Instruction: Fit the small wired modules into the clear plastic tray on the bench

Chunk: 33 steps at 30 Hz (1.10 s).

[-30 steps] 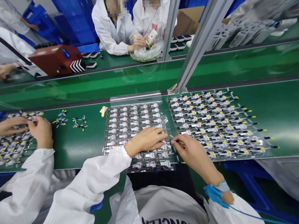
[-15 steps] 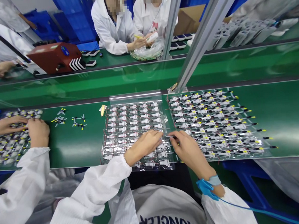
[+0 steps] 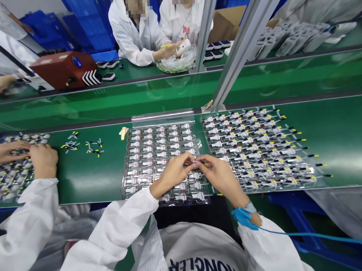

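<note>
Dozens of white parts, neat rows, clear sheet

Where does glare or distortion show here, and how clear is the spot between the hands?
Head view: pale glare on the green table at right, glints on the clear plastic sheet; head view: wide-angle stretch toward the edges; head view: the piece between left hand and right hand is too small to identify.

From where I stand: dark lettering on pale shirt, upside down, "ONCLER", first letter partly cut off. Blue oval badge on red box: too small to read.
</note>
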Tool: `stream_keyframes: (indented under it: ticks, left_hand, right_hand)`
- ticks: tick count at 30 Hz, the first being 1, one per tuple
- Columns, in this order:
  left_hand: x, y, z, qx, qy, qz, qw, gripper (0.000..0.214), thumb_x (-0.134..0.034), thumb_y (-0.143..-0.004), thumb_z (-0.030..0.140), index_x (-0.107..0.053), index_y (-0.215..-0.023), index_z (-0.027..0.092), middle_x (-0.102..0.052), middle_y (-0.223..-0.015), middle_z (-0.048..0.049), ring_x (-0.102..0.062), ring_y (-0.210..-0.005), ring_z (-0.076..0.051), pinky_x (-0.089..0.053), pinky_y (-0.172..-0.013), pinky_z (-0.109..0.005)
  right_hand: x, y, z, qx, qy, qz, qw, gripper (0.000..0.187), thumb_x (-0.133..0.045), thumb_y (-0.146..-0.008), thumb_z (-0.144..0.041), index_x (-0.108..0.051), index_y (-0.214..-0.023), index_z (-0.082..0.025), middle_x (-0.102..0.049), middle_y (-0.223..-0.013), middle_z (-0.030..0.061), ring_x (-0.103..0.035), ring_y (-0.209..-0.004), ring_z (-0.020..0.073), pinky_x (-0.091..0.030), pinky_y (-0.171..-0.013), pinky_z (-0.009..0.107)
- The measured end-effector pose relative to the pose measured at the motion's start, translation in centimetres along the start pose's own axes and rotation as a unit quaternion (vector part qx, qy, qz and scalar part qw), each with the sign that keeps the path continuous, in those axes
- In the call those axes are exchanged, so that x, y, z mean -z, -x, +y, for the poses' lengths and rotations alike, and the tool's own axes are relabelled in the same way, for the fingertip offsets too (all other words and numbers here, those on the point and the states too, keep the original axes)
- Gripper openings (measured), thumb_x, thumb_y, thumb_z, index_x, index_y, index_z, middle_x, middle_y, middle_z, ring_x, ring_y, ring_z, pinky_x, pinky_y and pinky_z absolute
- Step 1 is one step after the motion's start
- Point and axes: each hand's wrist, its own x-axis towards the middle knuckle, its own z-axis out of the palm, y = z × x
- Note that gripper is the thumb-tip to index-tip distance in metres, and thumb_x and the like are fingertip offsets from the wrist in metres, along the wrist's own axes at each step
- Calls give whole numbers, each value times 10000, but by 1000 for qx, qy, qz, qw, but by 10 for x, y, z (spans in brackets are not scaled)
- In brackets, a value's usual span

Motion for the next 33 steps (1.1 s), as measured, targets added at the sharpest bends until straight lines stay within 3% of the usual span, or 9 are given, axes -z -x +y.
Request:
stream_keyframes:
  ticks: [5, 8, 14, 19, 26, 30, 33]
  left_hand:
    - [-6, 6, -2, -2, -104, -5, 995, 90, -675, -937, 281, -621, -940, 209, -712, -906, -11, -673, -828, -185, -492, -747, -276]
    - [-12, 11, -6, -13, -146, -5, 989, 163, -724, -903, 283, -593, -966, 209, -707, -947, -29, -675, -873, -207, -495, -759, -292]
    - [-9, 11, -7, -36, -173, -40, 983, 267, -624, -934, 153, -533, -1181, 202, -684, -1082, -69, -653, -998, -234, -518, -847, -345]
    - [-4, 7, -6, -61, -229, -87, 968, 117, -554, -990, 190, -619, -1083, 161, -646, -1026, -84, -622, -972, -238, -509, -852, -358]
    - [-3, 7, -10, -80, -252, -88, 960, 117, -596, -990, 239, -610, -1084, 171, -619, -1050, -73, -617, -953, -216, -494, -794, -315]
    - [-1, 6, -8, -102, -280, -87, 951, 112, -605, -989, 259, -599, -1060, 173, -645, -1003, -74, -622, -961, -233, -499, -820, -334]
    - [0, 6, -6, -115, -287, -88, 947, 96, -600, -990, 253, -598, -1050, 179, -655, -981, -65, -626, -947, -229, -507, -824, -339]
  right_hand:
    - [-4, -3, 4, -25, 41, 21, 999, 244, -551, -910, -336, -745, -1015, -233, -787, -873, 54, -733, -785, 244, -507, -726, 329]
    - [-5, -5, 4, -23, 53, 4, 998, 240, -539, -923, -321, -738, -1030, -239, -785, -859, 51, -727, -779, 247, -506, -716, 330]
    - [-3, -2, -1, -21, 118, 22, 993, 255, -498, -964, -305, -722, -1054, -222, -780, -907, 77, -728, -854, 266, -480, -740, 329]
    - [0, -2, 1, -36, 127, -14, 991, 258, -491, -966, -308, -722, -1046, -226, -778, -924, 73, -711, -866, 269, -451, -736, 328]
    - [2, -7, -2, -66, 78, -29, 994, 236, -522, -922, -348, -719, -972, -228, -755, -856, 47, -688, -774, 233, -442, -680, 301]
    - [6, -4, 3, -44, 5, -45, 998, 248, -525, -914, -380, -714, -986, -236, -745, -818, 26, -690, -751, 218, -465, -683, 296]
    - [11, -1, 10, -22, 85, -12, 996, 240, -513, -927, -340, -715, -985, -226, -727, -785, 36, -690, -754, 223, -455, -693, 302]
